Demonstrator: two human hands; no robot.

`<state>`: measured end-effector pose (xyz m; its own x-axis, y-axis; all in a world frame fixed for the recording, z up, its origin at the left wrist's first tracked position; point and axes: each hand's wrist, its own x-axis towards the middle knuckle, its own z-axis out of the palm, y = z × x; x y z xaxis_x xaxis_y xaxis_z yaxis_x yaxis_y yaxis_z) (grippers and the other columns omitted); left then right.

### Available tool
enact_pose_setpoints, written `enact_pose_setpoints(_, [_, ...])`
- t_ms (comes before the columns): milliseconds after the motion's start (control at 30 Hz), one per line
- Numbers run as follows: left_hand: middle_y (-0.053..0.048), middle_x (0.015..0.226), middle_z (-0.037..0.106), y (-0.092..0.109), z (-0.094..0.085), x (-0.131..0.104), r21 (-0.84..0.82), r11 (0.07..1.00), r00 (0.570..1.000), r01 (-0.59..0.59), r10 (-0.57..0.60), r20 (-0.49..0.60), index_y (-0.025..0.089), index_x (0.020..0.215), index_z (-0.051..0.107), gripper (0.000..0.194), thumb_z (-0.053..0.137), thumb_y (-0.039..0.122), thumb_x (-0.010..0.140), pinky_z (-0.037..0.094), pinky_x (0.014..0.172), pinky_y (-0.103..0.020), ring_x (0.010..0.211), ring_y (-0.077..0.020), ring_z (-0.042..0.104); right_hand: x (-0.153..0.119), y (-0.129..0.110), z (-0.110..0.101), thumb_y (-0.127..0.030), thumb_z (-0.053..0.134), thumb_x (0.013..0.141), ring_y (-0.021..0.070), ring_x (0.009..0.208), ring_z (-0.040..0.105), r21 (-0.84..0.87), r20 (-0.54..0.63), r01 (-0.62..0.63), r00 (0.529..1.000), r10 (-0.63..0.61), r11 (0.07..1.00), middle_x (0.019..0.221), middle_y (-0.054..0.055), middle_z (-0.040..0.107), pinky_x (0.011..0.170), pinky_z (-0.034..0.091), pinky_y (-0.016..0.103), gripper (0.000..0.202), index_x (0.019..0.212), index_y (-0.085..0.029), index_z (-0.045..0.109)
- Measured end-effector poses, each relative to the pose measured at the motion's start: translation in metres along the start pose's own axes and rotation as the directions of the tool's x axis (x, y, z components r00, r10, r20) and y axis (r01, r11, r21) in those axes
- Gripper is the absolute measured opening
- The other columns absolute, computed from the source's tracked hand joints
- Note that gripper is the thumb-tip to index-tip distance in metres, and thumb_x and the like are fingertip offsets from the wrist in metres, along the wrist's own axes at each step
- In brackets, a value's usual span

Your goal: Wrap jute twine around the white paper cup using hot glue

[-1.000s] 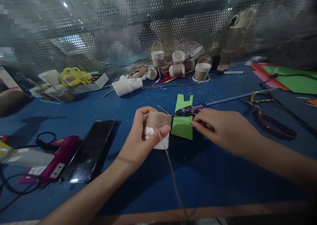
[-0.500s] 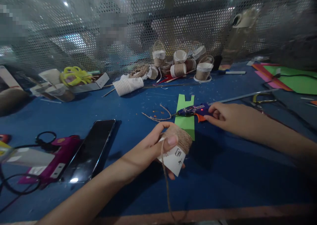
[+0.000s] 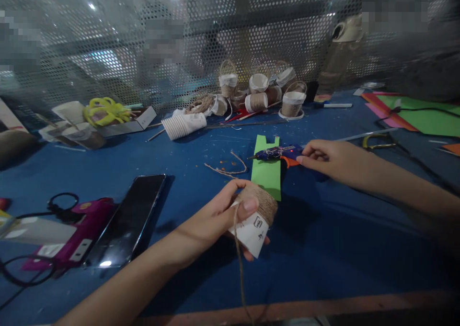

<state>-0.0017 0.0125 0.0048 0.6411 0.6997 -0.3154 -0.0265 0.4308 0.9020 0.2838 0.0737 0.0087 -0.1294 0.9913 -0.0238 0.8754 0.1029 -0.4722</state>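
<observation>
My left hand [image 3: 230,211] is wrapped round a white paper cup [image 3: 248,235], held tilted above the table. Jute twine [image 3: 264,202] is wound round one part of the cup, and a loose strand [image 3: 240,264] hangs from under my thumb toward the table's front edge. With closed fingers my right hand [image 3: 318,156] grips the back of a blue glue gun [image 3: 278,152], which has an orange trigger and a small lit red light. Its nozzle points left over a green card strip [image 3: 266,175]. A cut piece of twine [image 3: 230,170] lies left of the strip.
Twine-wrapped cups with handles [image 3: 293,103] and a stack of paper cups [image 3: 184,125] line the back by a perforated metal screen [image 3: 201,43]. A phone [image 3: 132,216] and a purple power strip [image 3: 81,232] lie left. Coloured sheets [image 3: 424,115] are at the right.
My right hand and the glue gun have shifted slightly up, and the nozzle has drawn away from the cut twine. My left hand still holds the cup in nearly the same place.
</observation>
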Motion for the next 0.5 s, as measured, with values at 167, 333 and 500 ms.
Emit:
enact_pose_setpoints(167, [-0.009,0.093,0.072,-0.002,-0.001,-0.001,0.004,1.000,1.000,0.015,-0.015,0.005,0.023,0.124,0.044,0.063,0.070,0.065,0.085,0.059,0.055,-0.024,0.076,-0.0207,0.076,-0.001,-0.002,-0.003,-0.046,0.064,0.092,0.0235,0.069,0.067,0.045,-0.050,0.021,0.999,-0.019,0.999,0.079,0.008,0.074,0.061,0.049,0.036,0.026,0.084,-0.022,0.065])
enact_pose_setpoints(333, [-0.010,0.101,0.070,-0.004,-0.002,0.000,-0.022,1.000,1.000,-0.013,0.013,0.001,0.023,0.123,0.046,0.060,0.073,0.061,0.085,0.060,0.055,-0.028,0.078,-0.0239,0.077,-0.006,-0.011,-0.017,-0.041,0.055,0.099,0.0147,0.065,0.062,0.190,-0.147,-0.006,0.988,0.035,0.982,0.078,0.006,0.070,0.064,0.045,0.034,0.028,0.087,-0.019,0.066])
enact_pose_setpoints(500, [-0.010,0.099,0.071,0.000,-0.003,0.000,0.002,0.998,0.993,-0.058,0.058,-0.104,0.023,0.122,0.048,0.059,0.072,0.061,0.085,0.061,0.055,-0.028,0.077,-0.0235,0.076,-0.002,-0.013,-0.015,-0.037,0.063,0.094,0.0121,0.053,0.061,0.599,-0.108,-0.146,0.959,0.261,0.787,0.062,-0.001,0.060,0.050,0.047,0.025,0.022,0.080,-0.020,0.066])
